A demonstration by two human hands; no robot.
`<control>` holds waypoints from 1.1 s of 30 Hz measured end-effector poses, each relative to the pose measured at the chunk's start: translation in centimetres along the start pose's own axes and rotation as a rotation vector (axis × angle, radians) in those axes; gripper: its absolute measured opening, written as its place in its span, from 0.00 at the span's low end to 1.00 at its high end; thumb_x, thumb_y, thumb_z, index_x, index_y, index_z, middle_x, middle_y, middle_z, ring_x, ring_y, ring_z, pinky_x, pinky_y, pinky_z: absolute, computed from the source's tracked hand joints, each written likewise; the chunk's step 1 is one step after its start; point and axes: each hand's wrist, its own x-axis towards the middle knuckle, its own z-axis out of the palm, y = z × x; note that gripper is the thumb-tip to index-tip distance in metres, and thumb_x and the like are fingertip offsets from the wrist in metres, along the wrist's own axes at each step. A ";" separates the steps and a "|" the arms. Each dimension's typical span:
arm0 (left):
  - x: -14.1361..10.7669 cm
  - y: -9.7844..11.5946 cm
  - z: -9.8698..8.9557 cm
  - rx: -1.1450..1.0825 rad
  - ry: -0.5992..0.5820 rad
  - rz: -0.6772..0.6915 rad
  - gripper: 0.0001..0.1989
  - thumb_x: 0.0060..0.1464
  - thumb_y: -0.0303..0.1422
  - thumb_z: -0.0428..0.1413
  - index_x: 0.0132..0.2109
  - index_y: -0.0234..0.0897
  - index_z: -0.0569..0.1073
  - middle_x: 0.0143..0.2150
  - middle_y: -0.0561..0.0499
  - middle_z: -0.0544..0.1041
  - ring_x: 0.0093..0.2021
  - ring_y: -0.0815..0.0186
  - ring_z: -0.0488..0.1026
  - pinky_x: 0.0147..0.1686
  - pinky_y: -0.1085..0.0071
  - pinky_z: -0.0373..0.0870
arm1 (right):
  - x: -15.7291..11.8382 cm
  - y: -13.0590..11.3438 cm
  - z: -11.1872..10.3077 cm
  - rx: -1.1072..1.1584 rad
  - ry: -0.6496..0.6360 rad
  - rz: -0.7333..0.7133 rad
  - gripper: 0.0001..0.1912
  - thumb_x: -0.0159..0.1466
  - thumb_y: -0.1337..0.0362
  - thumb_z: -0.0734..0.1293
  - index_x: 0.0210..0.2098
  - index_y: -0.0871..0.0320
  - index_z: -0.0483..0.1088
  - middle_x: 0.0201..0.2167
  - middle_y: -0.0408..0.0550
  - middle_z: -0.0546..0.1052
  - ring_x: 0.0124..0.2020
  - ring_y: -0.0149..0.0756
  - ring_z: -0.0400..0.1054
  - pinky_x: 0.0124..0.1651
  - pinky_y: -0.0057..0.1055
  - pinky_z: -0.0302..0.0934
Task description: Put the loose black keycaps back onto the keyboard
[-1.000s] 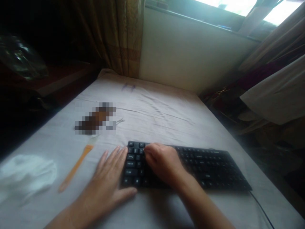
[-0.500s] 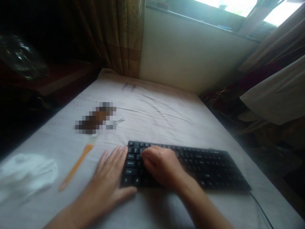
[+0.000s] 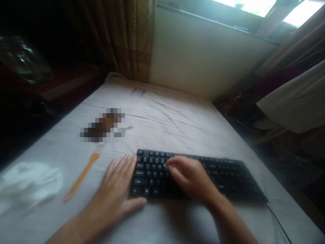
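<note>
A black keyboard [image 3: 223, 183] lies lengthwise across the cloth. My left hand [image 3: 116, 186] rests flat at its left end, fingers stretched out and touching the edge, thumb by the lower corner. Over the left-middle keys is my right hand [image 3: 190, 174], its fingers closed in a pinch. A tiny pale spot shows at the fingertips, too small to name; the palm side is hidden. Left of my left hand lies a brush with an orange handle [image 3: 82, 176] and pale bristles. Thin white sticks [image 3: 129, 128] lie farther back.
A crumpled white cloth [image 3: 33, 184] lies at the left. A pixelated brown and dark item [image 3: 101, 127] is beyond the brush. The keyboard's cable [image 3: 279, 222] runs off at the lower right. A clear rounded container [image 3: 25, 61] stands on a dark red surface at the far left.
My right hand has moved to the right along the keyboard, still pinched, uncovering more keys at the left end. My left hand and the keyboard stay in place.
</note>
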 end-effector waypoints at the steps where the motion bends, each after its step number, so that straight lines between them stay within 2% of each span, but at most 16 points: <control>1: 0.0 0.0 0.0 0.002 0.004 0.004 0.57 0.52 0.51 0.59 0.73 0.37 0.32 0.70 0.36 0.58 0.70 0.46 0.53 0.66 0.45 0.49 | -0.2 0.0 0.1 -0.014 -0.017 -0.006 0.09 0.62 0.68 0.63 0.34 0.56 0.76 0.31 0.44 0.82 0.33 0.34 0.76 0.39 0.28 0.65; 8: -0.1 -0.2 0.3 0.013 0.019 0.014 0.57 0.52 0.52 0.59 0.73 0.35 0.32 0.70 0.35 0.58 0.69 0.45 0.55 0.65 0.44 0.51 | -0.6 -1.0 1.8 -0.174 -0.100 -0.017 0.08 0.62 0.70 0.63 0.35 0.57 0.75 0.33 0.46 0.81 0.33 0.35 0.75 0.38 0.27 0.62; 14: -0.1 -0.1 0.4 0.030 0.029 0.021 0.57 0.52 0.53 0.59 0.73 0.33 0.33 0.70 0.34 0.59 0.69 0.45 0.56 0.66 0.45 0.51 | -0.9 -1.6 1.8 -0.252 -0.181 0.009 0.09 0.60 0.72 0.64 0.31 0.56 0.75 0.31 0.45 0.80 0.31 0.33 0.74 0.35 0.25 0.60; 22: -0.1 -0.1 0.4 0.018 0.038 0.012 0.55 0.54 0.53 0.57 0.73 0.34 0.34 0.70 0.35 0.58 0.69 0.46 0.55 0.67 0.46 0.50 | -1.5 -1.0 1.5 -0.070 -0.094 -0.029 0.09 0.61 0.71 0.63 0.32 0.56 0.75 0.30 0.44 0.80 0.31 0.32 0.74 0.35 0.24 0.62; 26: -0.1 -0.1 0.4 0.015 0.040 0.011 0.55 0.54 0.53 0.57 0.73 0.34 0.34 0.70 0.35 0.58 0.69 0.46 0.55 0.66 0.46 0.50 | -1.7 -1.2 2.0 -0.108 -0.117 -0.058 0.09 0.62 0.71 0.63 0.33 0.56 0.75 0.31 0.45 0.80 0.32 0.32 0.74 0.37 0.24 0.62; 33: -0.2 0.0 0.3 0.025 0.039 0.021 0.57 0.53 0.53 0.58 0.73 0.33 0.32 0.70 0.34 0.59 0.69 0.46 0.56 0.66 0.46 0.50 | -2.0 -2.0 2.4 -0.279 -0.218 -0.072 0.09 0.58 0.73 0.63 0.25 0.57 0.71 0.25 0.43 0.76 0.24 0.29 0.67 0.28 0.24 0.51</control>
